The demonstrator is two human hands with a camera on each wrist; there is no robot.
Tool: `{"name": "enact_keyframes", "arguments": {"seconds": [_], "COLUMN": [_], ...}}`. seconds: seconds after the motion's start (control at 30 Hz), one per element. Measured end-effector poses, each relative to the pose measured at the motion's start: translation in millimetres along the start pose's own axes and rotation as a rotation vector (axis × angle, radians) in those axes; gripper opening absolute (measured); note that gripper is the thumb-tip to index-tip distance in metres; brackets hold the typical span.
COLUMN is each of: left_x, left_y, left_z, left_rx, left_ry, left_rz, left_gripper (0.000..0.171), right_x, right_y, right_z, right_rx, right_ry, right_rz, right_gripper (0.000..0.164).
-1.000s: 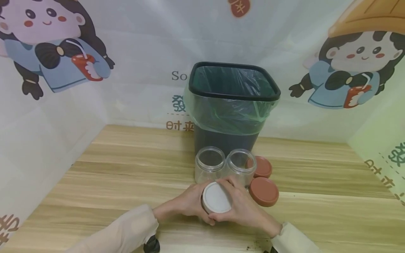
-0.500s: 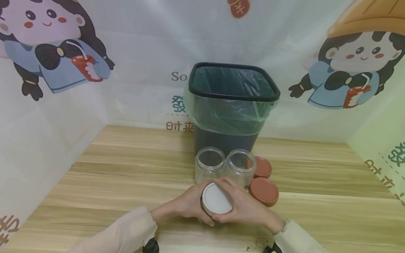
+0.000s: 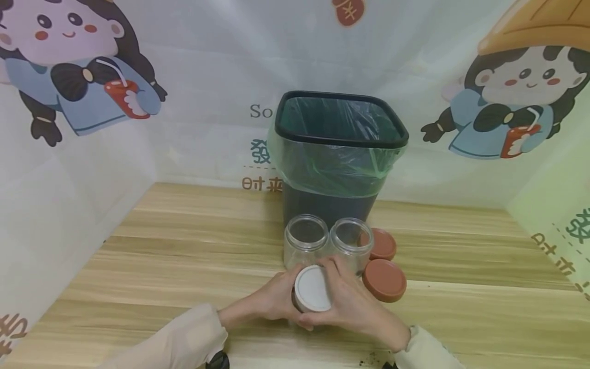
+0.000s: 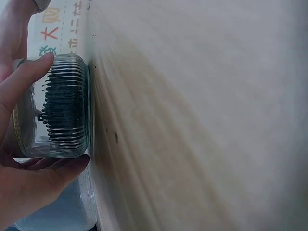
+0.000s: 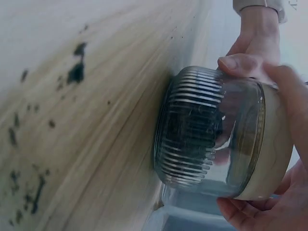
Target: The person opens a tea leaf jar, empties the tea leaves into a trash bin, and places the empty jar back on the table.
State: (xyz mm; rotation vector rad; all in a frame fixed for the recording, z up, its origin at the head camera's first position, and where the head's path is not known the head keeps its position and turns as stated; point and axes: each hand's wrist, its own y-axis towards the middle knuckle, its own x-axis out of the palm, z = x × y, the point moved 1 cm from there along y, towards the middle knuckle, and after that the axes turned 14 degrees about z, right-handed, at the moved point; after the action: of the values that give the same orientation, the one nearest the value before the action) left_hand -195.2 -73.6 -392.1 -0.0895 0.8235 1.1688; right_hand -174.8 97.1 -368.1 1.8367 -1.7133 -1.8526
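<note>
Both hands are around a ribbed glass jar (image 5: 192,130) standing on the table, with dark loose bits inside. A white lid (image 3: 313,289) is on its top. My left hand (image 3: 278,297) grips the glass from the left, its fingers low on the side in the left wrist view. My right hand (image 3: 352,302) holds the lid from the right, with fingers and thumb around its edge. Just beyond them stand two clear, lidless jars, a left jar (image 3: 306,246) and a right jar (image 3: 351,246); the hands partly hide both.
Two reddish-brown lids lie at the right: a near lid (image 3: 384,279) and a far lid (image 3: 383,243). Behind the jars stands a dark bin (image 3: 327,205) with a green liner (image 3: 332,169). Dark crumbs (image 5: 76,70) are scattered on the wooden table (image 3: 184,246) near its front.
My right hand has shifted slightly around the lid, its fingers bending more at the far edge. The left hand and the jar stay nearly in place.
</note>
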Motion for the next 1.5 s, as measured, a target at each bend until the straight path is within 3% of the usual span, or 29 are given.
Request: {"name": "enact_keyframes", "arguments": {"seconds": [0.13,0.57,1.0,1.13,1.37,1.5], "left_x": [0.7,-1.1,-2.5,-2.5,-1.6,-1.5], "left_y": [-0.3,0.5,0.2,0.1,0.2,0.3], "left_z": [0.4,0.3,0.8,0.8,0.1,0.9], "left_rx": [-0.010,-0.026,-0.046,-0.053,-0.021,-0.020], "left_ry": [-0.003,-0.025,-0.084,-0.068,-0.044,-0.053], "left_rz": [-0.003,-0.027,-0.067,-0.062,-0.043,-0.043], "left_gripper": [0.082,0.080,0.085,0.084,0.080,0.080], "right_x": [0.5,-5.4,-7.9,-7.7,-2.9,-1.6], "right_y": [1.0,8.9,10.7,8.5,4.3,3.5], "right_z": [0.1,9.1,14.3,11.5,2.9,0.8], "right_rx": [-0.011,0.005,-0.050,-0.032,0.026,0.024], "right_ry": [-0.004,0.134,0.262,0.244,0.075,0.046], "right_rz": [-0.016,-0.208,-0.293,-0.274,-0.123,-0.082], "right_gripper": [0.074,0.072,0.078,0.082,0.091,0.087]}}
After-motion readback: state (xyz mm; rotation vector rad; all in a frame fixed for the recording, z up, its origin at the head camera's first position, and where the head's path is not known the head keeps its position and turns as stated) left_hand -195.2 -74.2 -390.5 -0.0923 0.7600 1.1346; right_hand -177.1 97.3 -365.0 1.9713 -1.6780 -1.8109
